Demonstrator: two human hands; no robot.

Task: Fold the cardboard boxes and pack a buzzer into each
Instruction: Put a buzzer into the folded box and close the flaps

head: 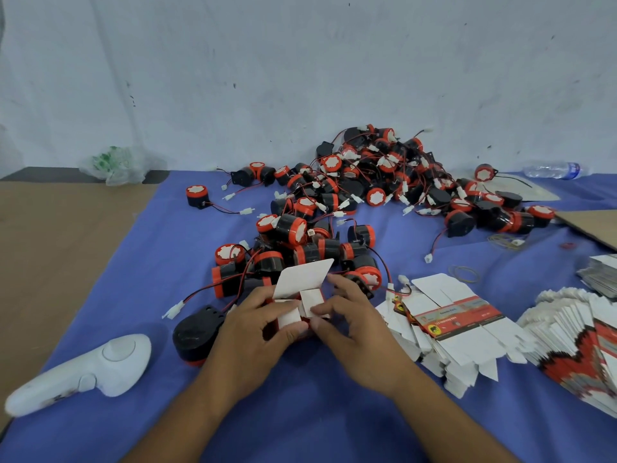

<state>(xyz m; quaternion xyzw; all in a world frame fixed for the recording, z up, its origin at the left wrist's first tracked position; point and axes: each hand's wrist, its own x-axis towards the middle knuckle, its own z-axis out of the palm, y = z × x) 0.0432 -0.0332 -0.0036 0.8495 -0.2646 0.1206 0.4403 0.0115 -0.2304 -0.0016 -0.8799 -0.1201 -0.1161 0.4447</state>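
Between left hand [257,324] and right hand [347,317]: box [302,295], gripped.

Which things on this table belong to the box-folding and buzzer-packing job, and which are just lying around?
Job: small white cardboard box gripped by left hand and right hand; pile of black-and-red round buzzers; stacks of flat white-and-red cardboard boxes.
Lying about: white plastic controller; clear plastic water bottle; crumpled clear plastic bag.
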